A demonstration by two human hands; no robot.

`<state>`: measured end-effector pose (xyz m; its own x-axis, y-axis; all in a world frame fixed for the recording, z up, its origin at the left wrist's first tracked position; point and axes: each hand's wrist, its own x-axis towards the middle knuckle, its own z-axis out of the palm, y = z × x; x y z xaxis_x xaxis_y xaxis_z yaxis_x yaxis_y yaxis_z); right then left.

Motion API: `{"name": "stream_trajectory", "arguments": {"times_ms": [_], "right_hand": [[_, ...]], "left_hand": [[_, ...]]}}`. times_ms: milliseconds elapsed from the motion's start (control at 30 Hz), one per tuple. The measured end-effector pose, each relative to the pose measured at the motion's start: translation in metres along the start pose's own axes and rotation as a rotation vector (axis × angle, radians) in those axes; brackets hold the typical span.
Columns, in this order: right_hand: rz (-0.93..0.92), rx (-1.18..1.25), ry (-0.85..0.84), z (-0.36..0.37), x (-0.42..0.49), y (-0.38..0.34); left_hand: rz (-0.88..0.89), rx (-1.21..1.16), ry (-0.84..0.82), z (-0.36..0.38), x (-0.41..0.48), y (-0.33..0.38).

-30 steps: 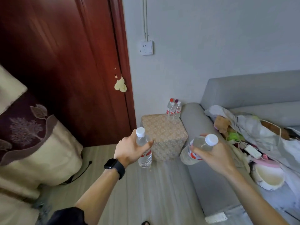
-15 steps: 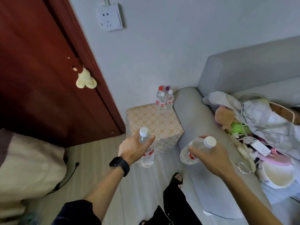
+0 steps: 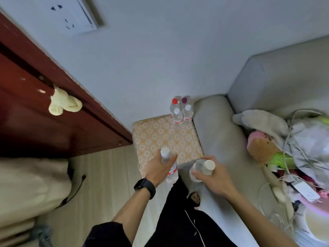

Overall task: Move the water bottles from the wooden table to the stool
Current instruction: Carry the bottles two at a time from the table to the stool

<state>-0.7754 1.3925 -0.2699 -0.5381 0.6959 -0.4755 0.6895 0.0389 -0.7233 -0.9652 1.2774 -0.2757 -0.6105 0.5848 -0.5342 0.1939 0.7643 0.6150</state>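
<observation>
Two water bottles carried in hand, just at the near edge of the stool.

Left hand [image 3: 158, 169] is wrapped around the upper body of an upright bottle [image 3: 170, 167], white cap clear above the fingers; right hand [image 3: 212, 177] is closed around a second bottle [image 3: 200, 169] tilted toward the camera, cap up-right. Both are clear plastic, small, with white caps and red-and-white labels; they look full, so probably moderately heavy, thin-walled and squashy under a hard squeeze, a bit slick; mid-body or shoulder is the safest hold. Stool [image 3: 165, 138] has a yellow floral padded top, likely soft, so bottles may wobble when set down. Four more bottles [image 3: 181, 113] stand clustered at its far right corner, against the wall and beside the grey sofa arm [image 3: 213, 125]. Wooden table not in view.
</observation>
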Motion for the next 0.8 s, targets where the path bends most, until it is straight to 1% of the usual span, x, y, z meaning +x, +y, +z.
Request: {"name": "stream_trajectory", "arguments": {"times_ms": [67,267,400,467,600,700,800], "right_hand": [[0.033,-0.003,-0.028,0.000,0.023,0.002],[0.105,0.018,-0.041,0.014,0.128,0.019],[0.163,0.053,-0.052,0.021,0.178,0.031],[0.161,0.040,-0.056,0.027,0.200,0.036],[0.148,0.030,-0.121,0.040,0.237,0.055],[0.150,0.018,-0.170,0.048,0.253,0.069],[0.172,0.007,-0.195,0.053,0.260,0.081]], "left_hand": [[-0.015,-0.017,-0.031,0.006,0.018,0.004],[-0.091,-0.102,-0.137,0.023,0.119,0.001],[-0.170,-0.106,-0.207,0.044,0.164,-0.004],[-0.175,-0.087,-0.225,0.053,0.184,-0.010],[-0.185,-0.044,-0.211,0.072,0.210,-0.026],[-0.150,0.019,-0.210,0.080,0.217,-0.031],[-0.166,-0.047,-0.158,0.086,0.221,-0.036]]}}
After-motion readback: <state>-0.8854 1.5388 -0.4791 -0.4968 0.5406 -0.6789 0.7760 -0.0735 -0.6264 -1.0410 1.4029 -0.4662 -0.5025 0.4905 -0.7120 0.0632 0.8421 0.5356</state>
